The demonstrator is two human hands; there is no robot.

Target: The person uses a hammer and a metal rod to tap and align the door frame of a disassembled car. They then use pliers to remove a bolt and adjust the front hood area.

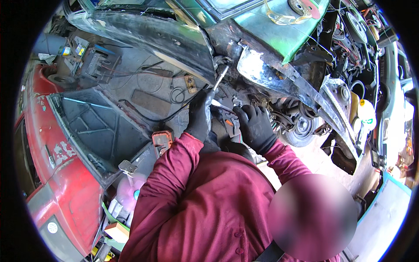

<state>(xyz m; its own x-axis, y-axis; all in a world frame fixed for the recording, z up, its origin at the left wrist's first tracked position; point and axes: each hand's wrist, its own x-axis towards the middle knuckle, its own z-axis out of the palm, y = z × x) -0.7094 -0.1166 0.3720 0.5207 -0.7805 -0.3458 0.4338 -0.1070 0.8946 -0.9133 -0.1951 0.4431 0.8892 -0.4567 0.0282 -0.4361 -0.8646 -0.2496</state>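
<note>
pale rod [221, 77] in left hand [201, 112]

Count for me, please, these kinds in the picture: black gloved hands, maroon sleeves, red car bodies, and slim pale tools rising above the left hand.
Black gloved hands: 2 (left hand, right hand)
Maroon sleeves: 2 (left sleeve, right sleeve)
Red car body: 1
Slim pale tool: 1
Total: 6

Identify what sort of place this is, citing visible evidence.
Probably a vehicle repair workshop: a red car body with worn paint, a green car panel and an uncovered wheel.
</note>
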